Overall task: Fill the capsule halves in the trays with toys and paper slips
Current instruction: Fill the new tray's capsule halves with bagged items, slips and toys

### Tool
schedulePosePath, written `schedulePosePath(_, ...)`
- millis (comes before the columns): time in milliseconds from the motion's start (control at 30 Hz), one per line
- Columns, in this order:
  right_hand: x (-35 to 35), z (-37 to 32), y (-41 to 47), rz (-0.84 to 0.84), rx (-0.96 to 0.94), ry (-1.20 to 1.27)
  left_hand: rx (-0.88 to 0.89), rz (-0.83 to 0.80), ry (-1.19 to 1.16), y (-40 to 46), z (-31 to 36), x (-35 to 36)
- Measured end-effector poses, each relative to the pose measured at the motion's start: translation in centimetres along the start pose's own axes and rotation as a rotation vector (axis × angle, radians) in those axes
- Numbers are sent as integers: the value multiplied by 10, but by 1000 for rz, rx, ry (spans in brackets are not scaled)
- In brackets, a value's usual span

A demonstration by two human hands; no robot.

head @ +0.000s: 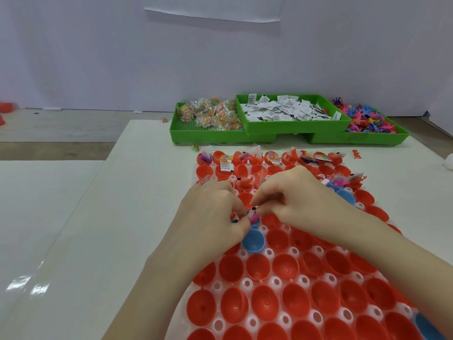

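A white tray (275,282) holds several red capsule halves (262,303) and a few blue ones. The far rows carry toys and paper slips. My left hand (215,212) and my right hand (294,200) meet over the tray's middle. Between their fingertips sit a paper slip with a black edge (254,207) and a pink toy (255,218), just above a blue capsule half (253,240). Fingers of both hands curl round these small items; which hand holds which I cannot tell exactly.
Three green bins stand at the back: bagged beads (210,116) on the left, paper slips (289,110) in the middle, coloured figure toys (367,119) on the right. A loose red toy (356,154) lies right of the tray. A grey wall rises behind.
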State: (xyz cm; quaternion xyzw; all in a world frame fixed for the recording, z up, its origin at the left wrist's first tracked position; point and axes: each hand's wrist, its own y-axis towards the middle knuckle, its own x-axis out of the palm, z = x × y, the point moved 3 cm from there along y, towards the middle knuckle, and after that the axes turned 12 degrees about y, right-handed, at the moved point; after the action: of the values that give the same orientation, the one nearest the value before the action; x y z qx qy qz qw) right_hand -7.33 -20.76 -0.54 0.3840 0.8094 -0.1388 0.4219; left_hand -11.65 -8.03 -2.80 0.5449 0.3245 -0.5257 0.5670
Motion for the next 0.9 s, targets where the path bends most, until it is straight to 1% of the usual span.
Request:
schedulePosePath(133,4,-3,-2,15,-24,-103,30,49,82,-2,4,-1)
schedulePosePath(233,7,-7,-3,12,-72,-175,99,87,220,-3,10,-6)
schedulePosePath(300,8,-8,-4,14,-87,-205,133,123,264,-4,14,-8)
schedulePosePath(433,8,-7,-7,44,-101,-195,156,163,278,-7,12,-6)
schedulePosePath(500,7,-7,-9,71,-113,-191,140,169,232,-6,7,-7)
schedulePosePath(633,3,-6,-15,64,-76,-212,109,132,147,-5,2,-8)
schedulePosePath(700,-4,-6,-20,95,-75,-208,57,120,86,-5,-2,-10)
schedulePosePath(733,-9,-6,-24,117,-77,-210,26,130,28,-4,-4,-11)
schedulePosePath(800,-26,-5,-29,197,-81,-211,-20,186,-180,-6,-7,-17)
schedulePosePath(900,-64,11,-36,438,-28,-181,-166,338,-532,-5,-15,-30)
